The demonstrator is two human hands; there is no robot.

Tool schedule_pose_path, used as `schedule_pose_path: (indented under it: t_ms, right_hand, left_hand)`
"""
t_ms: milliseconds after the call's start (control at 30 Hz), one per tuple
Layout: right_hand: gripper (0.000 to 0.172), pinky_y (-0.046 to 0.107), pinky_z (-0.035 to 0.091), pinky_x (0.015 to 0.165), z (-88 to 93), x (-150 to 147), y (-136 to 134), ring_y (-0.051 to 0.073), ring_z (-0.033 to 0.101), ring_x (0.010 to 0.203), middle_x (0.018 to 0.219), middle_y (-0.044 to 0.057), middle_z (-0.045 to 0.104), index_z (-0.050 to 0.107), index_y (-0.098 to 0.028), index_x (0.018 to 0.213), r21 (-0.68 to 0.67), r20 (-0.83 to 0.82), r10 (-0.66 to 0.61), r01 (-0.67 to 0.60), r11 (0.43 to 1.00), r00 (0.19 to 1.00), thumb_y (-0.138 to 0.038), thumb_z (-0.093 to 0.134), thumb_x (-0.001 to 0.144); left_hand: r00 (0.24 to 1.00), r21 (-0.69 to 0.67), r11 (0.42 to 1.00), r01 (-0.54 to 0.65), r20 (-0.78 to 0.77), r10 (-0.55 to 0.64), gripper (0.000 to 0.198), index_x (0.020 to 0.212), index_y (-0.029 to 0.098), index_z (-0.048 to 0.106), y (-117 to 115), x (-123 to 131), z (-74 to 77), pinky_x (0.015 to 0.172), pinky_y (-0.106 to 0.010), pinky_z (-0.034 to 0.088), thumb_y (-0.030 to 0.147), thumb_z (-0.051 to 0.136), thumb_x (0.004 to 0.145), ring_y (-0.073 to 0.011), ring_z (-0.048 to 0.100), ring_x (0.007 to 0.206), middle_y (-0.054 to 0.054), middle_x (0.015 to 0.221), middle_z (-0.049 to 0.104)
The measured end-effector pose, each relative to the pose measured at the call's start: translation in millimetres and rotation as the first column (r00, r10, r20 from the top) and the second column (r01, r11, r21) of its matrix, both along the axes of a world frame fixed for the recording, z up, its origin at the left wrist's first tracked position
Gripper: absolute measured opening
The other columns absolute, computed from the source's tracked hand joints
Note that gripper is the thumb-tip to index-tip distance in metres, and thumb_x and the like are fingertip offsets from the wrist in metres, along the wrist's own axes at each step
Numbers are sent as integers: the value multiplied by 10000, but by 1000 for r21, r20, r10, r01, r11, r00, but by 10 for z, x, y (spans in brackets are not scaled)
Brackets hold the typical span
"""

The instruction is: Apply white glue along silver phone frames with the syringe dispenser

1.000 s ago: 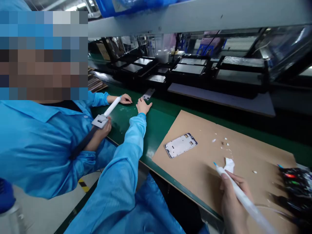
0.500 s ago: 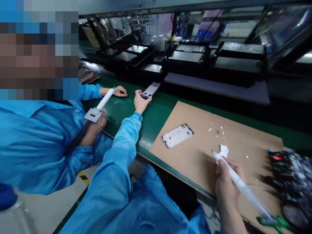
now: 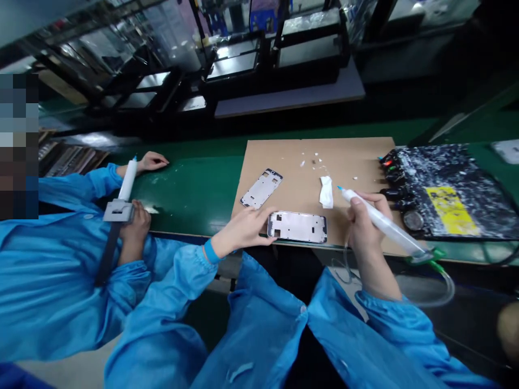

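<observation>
My left hand (image 3: 253, 229) grips one end of a silver phone frame (image 3: 298, 227), held level over the near edge of a brown board (image 3: 284, 156). Another phone frame (image 3: 261, 188) lies on the board, just beyond my left hand. My right hand (image 3: 365, 221) is closed round a white glue syringe (image 3: 385, 227). Its blue tip points left, and a clear tube runs from the green cap at its rear. A crumpled white tissue (image 3: 326, 192) rests on the board between the two hands, left of the syringe tip.
Small white scraps (image 3: 315, 160) dot the board. To the right stands a black control box (image 3: 409, 162) with knobs and a yellow label. A co-worker at left holds another syringe (image 3: 128, 180). Black racks with panels (image 3: 235, 65) line the back.
My left hand has brought a phone frame from beside the co-worker to the board's near edge. The syringe has lifted off the tissue, which now lies on the board. The view has turned right.
</observation>
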State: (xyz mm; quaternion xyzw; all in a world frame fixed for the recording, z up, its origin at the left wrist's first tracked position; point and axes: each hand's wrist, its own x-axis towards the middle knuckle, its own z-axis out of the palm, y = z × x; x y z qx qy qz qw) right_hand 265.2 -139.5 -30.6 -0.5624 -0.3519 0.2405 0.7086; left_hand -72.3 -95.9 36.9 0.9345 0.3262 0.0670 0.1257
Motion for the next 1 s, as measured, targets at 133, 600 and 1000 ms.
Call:
schedule_pose_path:
  t_ms: [133,600,1000]
  right_hand:
    - [534,314,499,636,8,194,-70,188,680,701,893,73,810,798,-213,1017,-211,241,112,-61,976,964,-702,950,865]
    - [412,310,475,572,118,197,-196,186,649,631,789,73,794,839,-213,982,-371,522,226,-19,928,822,-621,827,931]
    - [499,328,495,628,158,225,-172,192,660,658,801,51,764,751,-202,956,-298,478,185,-39,954,858,-686,868,926]
  left_hand:
    - [935,40,993,111,-343,-90,866,1774,106,427,205,359,178,1065,-443,593,205,826,1011,-331,853,1150,-164,1353,843]
    - [882,33,887,-461,-93,462,777,1743,150,531,-314,955,-176,1120,-500,614,623,713,1153,-379,735,1426,-201,1628,687]
    - [839,-206,887,-413,293,458,869,1773,184,470,-531,744,-575,1231,-474,477,540,840,1073,-367,637,1547,-168,1744,636]
